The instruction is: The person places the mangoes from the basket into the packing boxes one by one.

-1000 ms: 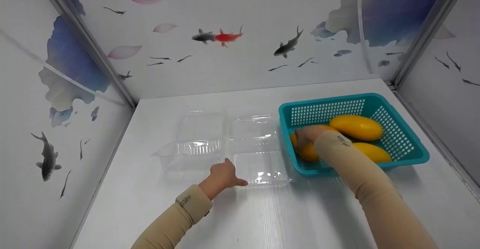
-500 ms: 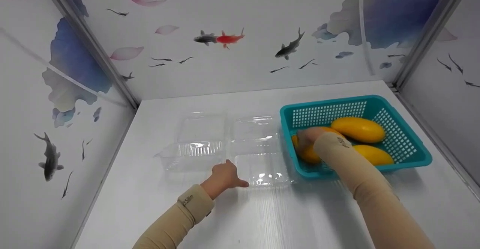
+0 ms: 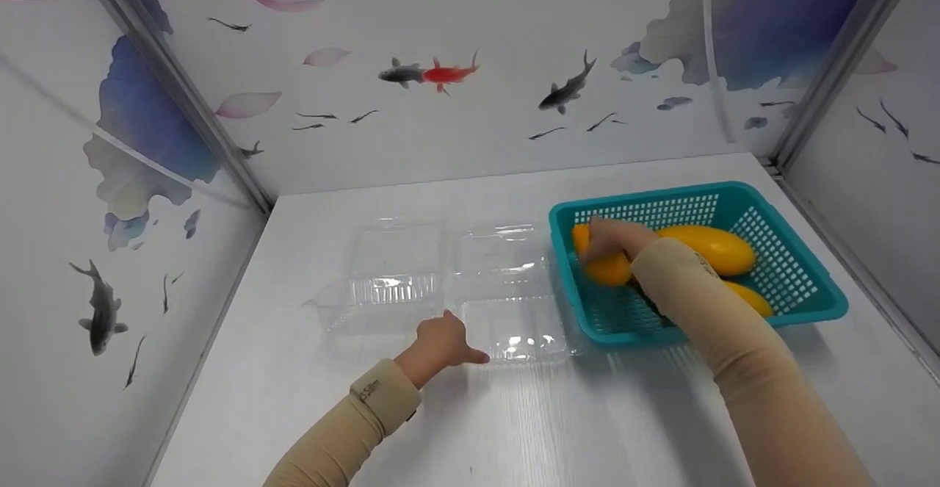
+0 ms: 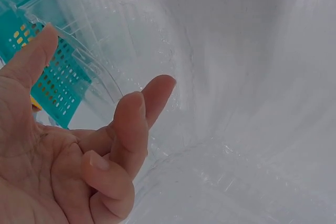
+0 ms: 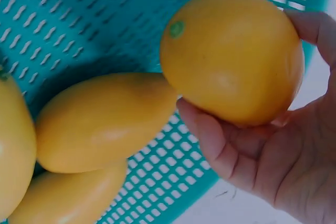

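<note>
In the right wrist view my right hand [image 5: 257, 161] grips a plump yellow mango [image 5: 231, 59] between thumb and fingers, its green stem spot facing the camera. The head view has this hand inside the left end of the teal basket [image 3: 808, 316], mostly covering the fruit. More mangoes [image 3: 712, 248] lie to its right. My left hand [image 3: 440, 341] is at the front of two clear plastic clamshell boxes, near the right-hand box [image 3: 510, 325]. Its thumb is stretched out and the other fingers are loosely bent, with nothing in the palm in the left wrist view.
Left of that box stands the second clear box [image 3: 393, 289], lid raised. Both are on a white table [image 3: 470, 428], with the basket close to their right. Printed panels with fish and petals wall the back [image 3: 455, 142] and sides.
My right hand has moved toward the back of the basket, bringing the mango up from the front left corner and baring the basket floor there. The left hand stays in place.
</note>
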The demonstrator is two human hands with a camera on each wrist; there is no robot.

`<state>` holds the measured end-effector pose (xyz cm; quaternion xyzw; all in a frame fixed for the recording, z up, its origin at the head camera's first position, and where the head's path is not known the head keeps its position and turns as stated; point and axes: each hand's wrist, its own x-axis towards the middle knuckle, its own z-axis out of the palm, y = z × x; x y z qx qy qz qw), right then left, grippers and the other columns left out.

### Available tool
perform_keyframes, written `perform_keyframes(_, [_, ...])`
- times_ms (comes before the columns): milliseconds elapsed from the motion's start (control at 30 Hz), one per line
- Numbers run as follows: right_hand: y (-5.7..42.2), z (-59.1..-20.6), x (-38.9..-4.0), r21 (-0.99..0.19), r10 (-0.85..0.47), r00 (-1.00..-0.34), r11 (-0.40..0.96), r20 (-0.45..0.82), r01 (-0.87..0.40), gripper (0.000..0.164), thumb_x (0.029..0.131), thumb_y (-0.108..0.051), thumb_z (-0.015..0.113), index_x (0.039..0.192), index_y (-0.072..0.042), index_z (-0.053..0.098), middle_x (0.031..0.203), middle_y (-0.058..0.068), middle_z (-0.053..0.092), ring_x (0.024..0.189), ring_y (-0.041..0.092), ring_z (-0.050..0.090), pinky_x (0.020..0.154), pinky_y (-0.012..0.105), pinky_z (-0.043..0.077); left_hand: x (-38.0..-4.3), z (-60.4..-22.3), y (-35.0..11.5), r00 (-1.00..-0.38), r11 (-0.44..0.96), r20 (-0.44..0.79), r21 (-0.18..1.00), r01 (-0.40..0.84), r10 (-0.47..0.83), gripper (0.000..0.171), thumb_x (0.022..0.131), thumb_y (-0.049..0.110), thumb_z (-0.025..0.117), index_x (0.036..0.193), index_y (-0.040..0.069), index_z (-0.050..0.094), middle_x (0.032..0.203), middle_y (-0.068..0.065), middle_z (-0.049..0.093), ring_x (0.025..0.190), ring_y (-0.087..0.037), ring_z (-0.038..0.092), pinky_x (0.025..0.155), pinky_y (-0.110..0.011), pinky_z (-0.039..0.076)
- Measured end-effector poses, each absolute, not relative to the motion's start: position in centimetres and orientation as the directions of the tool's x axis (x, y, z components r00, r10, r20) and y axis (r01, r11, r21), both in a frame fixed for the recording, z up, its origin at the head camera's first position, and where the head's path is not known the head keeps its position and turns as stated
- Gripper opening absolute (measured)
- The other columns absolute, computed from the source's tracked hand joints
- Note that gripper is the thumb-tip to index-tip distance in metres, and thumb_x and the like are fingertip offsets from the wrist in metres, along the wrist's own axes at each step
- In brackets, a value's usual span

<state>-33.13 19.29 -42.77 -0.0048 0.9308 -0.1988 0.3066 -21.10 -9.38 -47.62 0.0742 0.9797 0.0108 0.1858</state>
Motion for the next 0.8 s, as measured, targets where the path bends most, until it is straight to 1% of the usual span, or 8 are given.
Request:
perform_keyframes(67, [19.1, -41.8, -33.2, -0.403, -0.148, -0.827, 0.909, -0.543, 0.102, 0.088, 0.081, -0.033, 0.064, 0.144, -0.007, 0.008, 0.113, 0.02, 0.041, 0.097, 0.035, 0.044, 0.079, 0.044, 0.044, -21.1, -47.7, -9.4, -0.919, 0.989, -0.365, 0.062, 0.135, 0.149, 0.098, 0.07, 0.059, 0.067, 0.13, -0.014, 0.039, 0.108, -0.021, 0.063, 0.075, -0.024, 0.057, 0.075, -0.039, 0.048])
perform_keyframes(133, [18.7, -40.8, -33.2, -0.434, -0.166, -0.84, 0.896, -0.517, 0.091, 0.089, 0.081, -0.032, 0.063, 0.143, -0.006, 0.005, 0.115, 0.021, 0.041, 0.098, 0.035, 0.044, 0.082, 0.046, 0.044, -21.1, -47.7, -9.4, -0.918, 0.989, -0.368, 0.073, 0.129, 0.147, 0.098, 0.07, 0.058, 0.068, 0.13, -0.014, 0.039, 0.112, -0.022, 0.062, 0.08, -0.026, 0.059, 0.078, -0.04, 0.048])
perform_keyframes(200, [18.1, -39.9, -33.3, -0.439, -0.199, -0.854, 0.898, -0.48, 0.038, 0.085, 0.082, -0.032, 0.061, 0.142, -0.004, 0.006, 0.115, 0.022, 0.042, 0.098, 0.035, 0.045, 0.083, 0.045, 0.044, -21.1, -47.7, -9.4, -0.917, 0.989, -0.37, 0.083, 0.125, 0.147, 0.098, 0.07, 0.057, 0.068, 0.13, -0.014, 0.038, 0.114, -0.022, 0.061, 0.083, -0.027, 0.059, 0.08, -0.04, 0.047])
perform_keyframes(333, [16.7, -38.4, -32.8, -0.477, -0.22, -0.885, 0.879, -0.41, 0.002, 0.082, 0.082, -0.031, 0.061, 0.141, -0.006, 0.009, 0.116, 0.02, 0.044, 0.097, 0.032, 0.047, 0.083, 0.042, 0.044, -21.1, -47.8, -9.5, -0.918, 0.987, -0.368, 0.104, 0.119, 0.149, 0.098, 0.07, 0.056, 0.069, 0.13, -0.014, 0.038, 0.113, -0.022, 0.061, 0.081, -0.027, 0.058, 0.079, -0.04, 0.047])
perform_keyframes(500, [14.3, -37.3, -31.9, -0.543, -0.253, -0.911, 0.839, -0.324, -0.04, 0.082, 0.081, -0.028, 0.064, 0.141, -0.006, 0.012, 0.116, 0.019, 0.046, 0.098, 0.032, 0.049, 0.088, 0.043, 0.044, -21.0, -48.0, -9.5, -0.919, 0.985, -0.364, 0.138, 0.108, 0.152, 0.097, 0.07, 0.055, 0.071, 0.13, -0.015, 0.038, 0.116, -0.023, 0.059, 0.089, -0.03, 0.059, 0.084, -0.042, 0.046])
perform_keyframes(667, [11.9, -37.0, -31.1, -0.593, -0.289, -0.91, 0.803, -0.296, -0.062, 0.081, 0.08, -0.026, 0.064, 0.14, -0.007, 0.013, 0.116, 0.018, 0.046, 0.099, 0.031, 0.049, 0.088, 0.043, 0.044, -21.1, -48.1, -9.5, -0.919, 0.983, -0.362, 0.15, 0.106, 0.154, 0.096, 0.07, 0.054, 0.071, 0.13, -0.014, 0.039, 0.12, -0.024, 0.057, 0.097, -0.032, 0.059, 0.088, -0.043, 0.044])
perform_keyframes(800, [9.7, -37.2, -30.5, -0.615, -0.295, -0.907, 0.787, -0.301, -0.051, 0.084, 0.078, -0.027, 0.066, 0.141, -0.008, 0.013, 0.115, 0.017, 0.047, 0.098, 0.03, 0.049, 0.086, 0.041, 0.044, -21.1, -47.8, -9.4, -0.914, 0.986, -0.378, 0.133, 0.103, 0.146, 0.096, 0.07, 0.054, 0.07, 0.13, -0.014, 0.038, 0.12, -0.023, 0.057, 0.094, -0.032, 0.059, 0.089, -0.043, 0.043])
